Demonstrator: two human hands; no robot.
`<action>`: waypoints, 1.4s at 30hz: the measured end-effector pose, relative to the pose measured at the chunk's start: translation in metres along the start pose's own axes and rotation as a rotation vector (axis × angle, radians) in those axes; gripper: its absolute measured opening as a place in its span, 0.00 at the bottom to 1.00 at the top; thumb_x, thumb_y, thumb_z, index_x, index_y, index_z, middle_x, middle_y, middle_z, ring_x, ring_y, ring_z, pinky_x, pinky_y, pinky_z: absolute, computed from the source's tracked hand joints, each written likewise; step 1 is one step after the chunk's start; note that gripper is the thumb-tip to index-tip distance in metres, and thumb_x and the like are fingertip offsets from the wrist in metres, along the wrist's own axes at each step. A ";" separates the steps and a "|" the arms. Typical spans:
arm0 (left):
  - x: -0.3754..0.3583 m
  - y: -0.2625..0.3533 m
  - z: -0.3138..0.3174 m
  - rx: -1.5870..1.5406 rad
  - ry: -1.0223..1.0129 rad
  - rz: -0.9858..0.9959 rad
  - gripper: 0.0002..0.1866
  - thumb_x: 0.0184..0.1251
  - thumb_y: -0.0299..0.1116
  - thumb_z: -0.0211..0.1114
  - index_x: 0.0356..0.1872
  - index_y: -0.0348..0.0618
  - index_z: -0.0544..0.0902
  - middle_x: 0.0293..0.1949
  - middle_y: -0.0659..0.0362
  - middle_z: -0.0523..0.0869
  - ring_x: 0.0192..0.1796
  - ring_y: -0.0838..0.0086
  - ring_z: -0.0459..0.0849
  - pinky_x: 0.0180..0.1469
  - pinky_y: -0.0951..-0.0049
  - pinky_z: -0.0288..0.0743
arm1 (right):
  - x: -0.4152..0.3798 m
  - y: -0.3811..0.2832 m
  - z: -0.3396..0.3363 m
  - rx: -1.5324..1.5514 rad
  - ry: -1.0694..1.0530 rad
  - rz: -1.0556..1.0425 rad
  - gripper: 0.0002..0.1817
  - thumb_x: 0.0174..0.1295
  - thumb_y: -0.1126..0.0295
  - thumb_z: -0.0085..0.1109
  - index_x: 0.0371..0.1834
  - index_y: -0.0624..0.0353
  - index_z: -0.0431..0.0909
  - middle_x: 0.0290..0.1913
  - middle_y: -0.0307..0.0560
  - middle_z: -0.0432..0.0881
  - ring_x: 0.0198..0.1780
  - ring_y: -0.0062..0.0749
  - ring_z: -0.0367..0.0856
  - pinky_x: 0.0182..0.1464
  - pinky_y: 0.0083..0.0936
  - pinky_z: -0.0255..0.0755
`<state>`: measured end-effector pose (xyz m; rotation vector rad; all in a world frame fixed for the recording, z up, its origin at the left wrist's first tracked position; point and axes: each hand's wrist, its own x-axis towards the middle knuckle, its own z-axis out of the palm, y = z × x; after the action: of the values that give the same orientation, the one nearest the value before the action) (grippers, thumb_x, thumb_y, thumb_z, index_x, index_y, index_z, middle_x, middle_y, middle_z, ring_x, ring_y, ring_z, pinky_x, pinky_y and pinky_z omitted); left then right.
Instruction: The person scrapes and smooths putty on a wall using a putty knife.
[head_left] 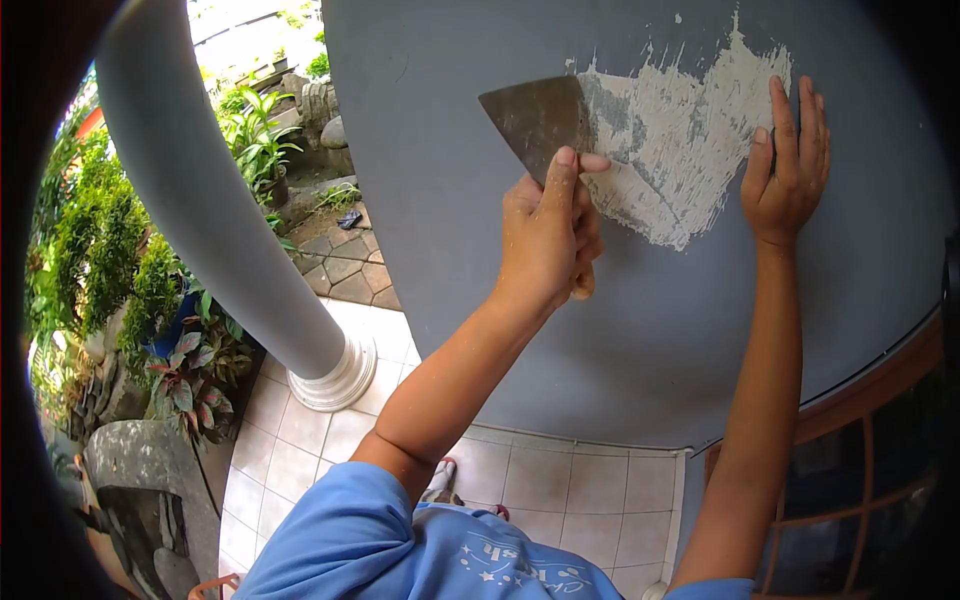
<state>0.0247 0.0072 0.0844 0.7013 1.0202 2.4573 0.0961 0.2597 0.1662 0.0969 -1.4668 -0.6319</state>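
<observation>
My left hand (pixel 545 225) is closed round the handle of a putty knife, its thumb up along the base of the blade. The wide dark metal blade (pixel 540 115) points up and left, close to the left edge of a rough whitish patch (pixel 690 130) on the grey wall (pixel 640 320). At the right edge of the patch, my right hand (pixel 788 180) lies flat on the wall, fingers stretched upward and holding nothing. Part of the knife's handle is hidden by my fingers.
A round grey column (pixel 230 200) with a white base (pixel 335 375) stands at the left. White floor tiles (pixel 535 480) lie below. Plants (pixel 255 140) and stones are beyond the column. A brown-framed window (pixel 850 490) is at the lower right.
</observation>
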 end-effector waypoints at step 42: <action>-0.009 -0.008 0.009 -0.032 0.101 -0.005 0.21 0.83 0.48 0.55 0.54 0.37 0.79 0.23 0.69 0.60 0.21 0.84 0.57 0.22 0.79 0.55 | 0.001 -0.002 -0.005 -0.011 -0.034 0.044 0.24 0.70 0.61 0.52 0.70 0.38 0.78 0.75 0.43 0.73 0.75 0.45 0.71 0.74 0.47 0.65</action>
<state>0.0383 0.0130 0.0819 0.5691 1.0149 2.5213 0.0997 0.2558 0.1658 0.0453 -1.4946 -0.6085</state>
